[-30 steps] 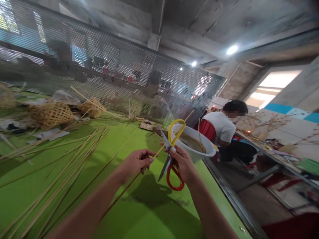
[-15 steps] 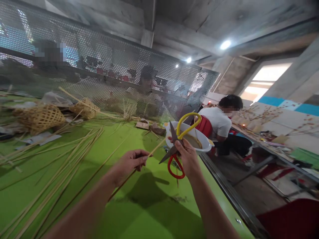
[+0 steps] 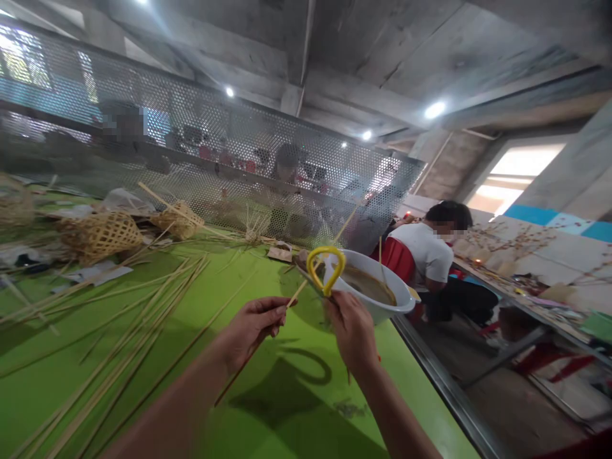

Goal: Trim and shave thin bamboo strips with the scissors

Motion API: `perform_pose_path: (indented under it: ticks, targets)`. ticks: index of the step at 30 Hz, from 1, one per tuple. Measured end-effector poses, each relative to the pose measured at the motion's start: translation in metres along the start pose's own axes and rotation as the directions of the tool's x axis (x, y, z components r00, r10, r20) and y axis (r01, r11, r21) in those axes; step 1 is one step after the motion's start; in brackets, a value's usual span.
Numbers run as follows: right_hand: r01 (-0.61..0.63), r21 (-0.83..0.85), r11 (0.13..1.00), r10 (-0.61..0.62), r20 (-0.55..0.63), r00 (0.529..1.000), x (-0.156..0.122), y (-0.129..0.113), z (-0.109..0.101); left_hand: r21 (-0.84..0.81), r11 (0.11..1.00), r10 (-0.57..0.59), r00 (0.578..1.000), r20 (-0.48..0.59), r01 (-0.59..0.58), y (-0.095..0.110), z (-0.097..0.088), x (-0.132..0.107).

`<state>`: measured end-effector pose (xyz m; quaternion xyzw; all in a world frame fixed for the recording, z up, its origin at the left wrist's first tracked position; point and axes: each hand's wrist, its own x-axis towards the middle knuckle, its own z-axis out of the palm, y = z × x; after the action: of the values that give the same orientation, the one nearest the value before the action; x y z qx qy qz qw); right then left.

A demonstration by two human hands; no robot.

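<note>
My left hand [image 3: 255,324] pinches a thin bamboo strip [image 3: 299,293] that slants up to the right over the green table [image 3: 143,382]. My right hand [image 3: 351,328] is closed round a pair of scissors [image 3: 326,271]. Only the yellow handle loop shows above my fingers; the blades and the red loop are hidden behind the hand. The scissors sit right beside the strip, just in front of a white bowl [image 3: 399,298] of brown liquid.
Many long bamboo strips [image 3: 124,319] lie across the left of the table. Woven baskets [image 3: 100,234] sit at the back left before a perforated metal screen [image 3: 239,166]. The table's metal edge [image 3: 444,395] runs along the right. A person in white [image 3: 430,248] sits beyond it.
My right hand has turned the scissors, so the blades and red loop no longer show and the yellow loop now points up. The left hand keeps its grip on the strip.
</note>
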<state>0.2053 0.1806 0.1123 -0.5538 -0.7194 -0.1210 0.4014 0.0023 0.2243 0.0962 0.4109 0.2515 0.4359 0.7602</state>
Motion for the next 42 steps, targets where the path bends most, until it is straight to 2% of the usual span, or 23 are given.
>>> perform_pose_path:
  ticks: [2,7,12,17,21,23,27,32,38,42]
  targets:
    - [-0.038,-0.022,0.999,0.037,-0.043,0.998,-0.001,0.004,-0.001,-0.005,1.000,-0.021,1.000,-0.004,0.021,0.000,-0.001,0.000]
    - [0.045,0.000,0.999,-0.044,0.100,0.994,-0.005,0.000,0.003,-0.018,1.000,-0.016,1.000,0.008,0.017,-0.002,-0.005,0.004]
    - [-0.044,0.002,0.999,0.044,-0.003,0.999,-0.006,0.001,0.004,-0.057,0.998,-0.034,0.999,0.007,0.035,-0.002,-0.004,0.002]
    - [0.010,0.052,0.999,-0.015,0.097,0.995,-0.011,-0.003,0.008,-0.087,0.996,-0.027,0.999,0.019,0.029,-0.001,-0.003,0.003]
    - [-0.040,0.008,0.999,0.040,0.018,0.999,-0.010,-0.003,0.008,-0.095,0.995,-0.022,1.000,0.008,0.023,0.000,-0.003,0.002]
    - [-0.024,-0.034,0.999,0.023,-0.007,1.000,-0.010,-0.003,0.008,-0.093,0.995,-0.024,1.000,0.007,0.024,-0.001,-0.003,0.002]
    - [0.073,-0.037,0.997,-0.071,0.071,0.995,-0.012,-0.006,0.012,-0.092,0.996,-0.006,1.000,0.011,0.007,-0.002,-0.005,0.003]
    - [-0.019,-0.024,1.000,0.019,0.011,1.000,-0.011,-0.005,0.010,-0.076,0.997,-0.014,1.000,0.000,0.014,-0.003,-0.005,0.004]
    - [0.069,-0.005,0.998,-0.068,0.108,0.992,-0.013,-0.010,0.013,-0.107,0.994,0.021,1.000,-0.013,-0.023,-0.005,-0.008,0.008]
    - [0.032,-0.031,0.999,-0.030,0.058,0.998,-0.012,-0.010,0.013,-0.089,0.996,-0.002,1.000,-0.017,0.000,-0.005,-0.006,0.007]
